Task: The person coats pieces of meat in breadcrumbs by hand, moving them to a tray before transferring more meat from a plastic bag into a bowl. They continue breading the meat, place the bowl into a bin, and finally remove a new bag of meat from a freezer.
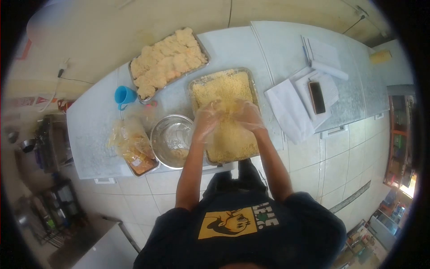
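My left hand (207,120) and my right hand (248,115), both in clear plastic gloves, are raised over a metal tray (255,85) of loose yellow crumbs (224,84). Their fingers are curled inward around crumbs, and a blurred stream of crumbs falls between them. Motion smears the fingertips. Close to my left hand stands a steel bowl (164,134) with pale residue and a small heap of crumbs inside. A second tray, behind and to the left, is covered with pale, crumb-coated pieces (168,60).
A blue mug (125,96) stands at the left. By the front edge, a tin (154,168) holds an orange-brown item under a plastic bag (130,136). Papers (286,105), a phone (316,97) and an open notebook (324,56) lie at the right. The wall bounds the counter (233,49).
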`<state>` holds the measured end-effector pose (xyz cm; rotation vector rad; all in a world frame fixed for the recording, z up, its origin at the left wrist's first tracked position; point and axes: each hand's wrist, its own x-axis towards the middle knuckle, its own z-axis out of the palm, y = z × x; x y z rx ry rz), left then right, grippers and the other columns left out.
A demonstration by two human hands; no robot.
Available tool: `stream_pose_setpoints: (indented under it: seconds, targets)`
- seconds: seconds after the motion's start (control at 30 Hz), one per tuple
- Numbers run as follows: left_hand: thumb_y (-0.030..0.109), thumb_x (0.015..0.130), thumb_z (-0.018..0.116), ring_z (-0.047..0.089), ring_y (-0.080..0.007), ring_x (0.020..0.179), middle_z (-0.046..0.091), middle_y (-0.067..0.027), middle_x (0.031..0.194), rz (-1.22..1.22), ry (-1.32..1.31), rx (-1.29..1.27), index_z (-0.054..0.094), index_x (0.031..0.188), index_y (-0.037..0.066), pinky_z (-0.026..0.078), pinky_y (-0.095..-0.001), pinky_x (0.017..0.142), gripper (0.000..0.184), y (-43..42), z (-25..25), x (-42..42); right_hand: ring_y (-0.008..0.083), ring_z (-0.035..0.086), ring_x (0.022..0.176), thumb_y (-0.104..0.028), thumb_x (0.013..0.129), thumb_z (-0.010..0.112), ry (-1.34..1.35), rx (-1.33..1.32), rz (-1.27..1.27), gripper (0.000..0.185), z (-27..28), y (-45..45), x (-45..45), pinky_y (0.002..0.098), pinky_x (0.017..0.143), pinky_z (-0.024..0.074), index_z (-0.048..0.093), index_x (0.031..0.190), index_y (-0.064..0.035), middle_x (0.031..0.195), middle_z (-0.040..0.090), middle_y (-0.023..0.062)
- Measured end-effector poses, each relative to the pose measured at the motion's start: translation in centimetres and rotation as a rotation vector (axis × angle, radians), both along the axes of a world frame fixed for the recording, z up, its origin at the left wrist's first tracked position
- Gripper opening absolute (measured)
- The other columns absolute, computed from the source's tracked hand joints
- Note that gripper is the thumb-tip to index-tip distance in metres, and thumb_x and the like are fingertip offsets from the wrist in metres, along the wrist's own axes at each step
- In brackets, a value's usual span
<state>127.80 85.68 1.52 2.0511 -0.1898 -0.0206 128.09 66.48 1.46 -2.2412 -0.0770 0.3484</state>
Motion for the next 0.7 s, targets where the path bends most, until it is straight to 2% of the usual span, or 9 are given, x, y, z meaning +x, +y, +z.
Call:
stream_pose_setpoints:
  seconds: [0.07,0.13,0.27,0.3,0.37,0.43,0.57,0.63,0.7]
  targets:
    - [0.035,0.092,0.056,0.057,-0.0351,0.114,0.062,-0.0217,0.119,-0.066,0.29,0.214,0.06,0.122,0.002,0.045,-0.0381,0.094,0.045,0.3,1.9,0.6,0.0382,0.063,0.094,-0.024,0.082,0.064,-0.102,-0.098,-0.053,0.038,-0.1,-0.8,-1.9,0.0426,0.082,0.0489,0.063,0.109,0.0021,0.103,0.064,0.0272]
    - [0.042,0.094,0.048,0.054,-0.0374,0.117,0.06,-0.0225,0.121,-0.109,0.261,0.337,0.06,0.123,0.003,0.042,-0.0395,0.098,0.05,0.0,-0.5,2.7,0.0411,0.062,0.098,-0.031,0.085,0.063,0.271,-0.279,-0.102,0.041,-0.9,-1.6,-3.1,0.0453,0.082,0.0482,0.063,0.107,0.0035,0.104,0.062,0.0303]
    - [0.06,0.095,0.024,0.05,-0.0392,0.121,0.057,-0.0248,0.124,0.007,0.19,0.552,0.057,0.126,0.001,0.034,-0.0421,0.106,0.074,-2.4,-6.4,4.1,0.0431,0.061,0.097,-0.043,0.089,0.056,0.327,-0.357,-0.134,0.052,-4.1,-1.3,-5.6,0.0461,0.083,0.0476,0.061,0.108,0.0045,0.105,0.061,0.0319]
    - [0.06,0.095,0.024,0.05,-0.0392,0.121,0.057,-0.0248,0.124,0.002,0.193,0.549,0.057,0.126,0.001,0.034,-0.0421,0.106,0.074,-2.7,-6.5,4.5,0.0421,0.062,0.097,-0.048,0.09,0.052,0.299,-0.32,-0.305,0.057,-4.3,-0.6,-5.5,0.0459,0.084,0.0473,0.061,0.107,0.0049,0.105,0.061,0.0318]
    - [0.064,0.094,0.02,0.05,-0.0392,0.122,0.057,-0.0244,0.124,-0.148,0.531,0.563,0.057,0.125,-0.001,0.033,-0.0416,0.107,0.082,-3.2,-6.4,5.1,0.0411,0.062,0.098,-0.053,0.091,0.048,0.276,-0.276,-0.482,0.062,-4.9,0.2,-5.1,0.0457,0.085,0.047,0.06,0.107,0.0054,0.105,0.062,0.0317]
    - [0.065,0.093,0.021,0.049,-0.0394,0.123,0.057,-0.0254,0.124,-0.16,0.562,0.431,0.059,0.121,-0.003,0.033,-0.0418,0.106,0.082,-2.6,-8.3,4.9,0.0353,0.062,0.102,-0.057,0.091,0.047,0.332,0.083,-0.562,0.068,-6.3,0.2,-3.2,0.0424,0.087,0.0474,0.058,0.113,0.0062,0.109,0.064,0.0265]
    - [0.065,0.093,0.028,0.052,-0.0402,0.119,0.059,-0.0288,0.118,-0.029,0.559,0.236,0.063,0.111,-0.006,0.036,-0.0432,0.102,0.081,-3.0,-9.9,5.9,0.0275,0.058,0.112,-0.055,0.091,0.049,0.49,0.187,-0.669,0.067,-6.9,1.0,1.8,0.0365,0.092,0.0457,0.056,0.121,0.0038,0.116,0.063,0.0202]
    - [0.064,0.091,0.035,0.057,-0.0406,0.111,0.061,-0.0306,0.11,-0.04,0.51,0.161,0.065,0.105,-0.008,0.04,-0.044,0.097,0.079,-2.4,-10.7,7.2,0.0256,0.052,0.121,-0.041,0.093,0.056,0.555,1.231,-0.561,0.053,-11.5,0.6,3.0,0.0329,0.099,0.0419,0.054,0.128,-0.0005,0.124,0.06,0.0148]
    - [0.063,0.09,0.04,0.061,-0.0409,0.105,0.063,-0.0317,0.104,-0.087,0.476,0.102,0.066,0.1,-0.009,0.043,-0.0445,0.093,0.077,-2.1,-10.5,7.9,0.0238,0.054,0.119,-0.03,0.092,0.058,0.516,1.127,-0.521,0.047,-8.8,-0.4,3.1,0.0324,0.098,0.0426,0.054,0.129,-0.002,0.123,0.06,0.0136]
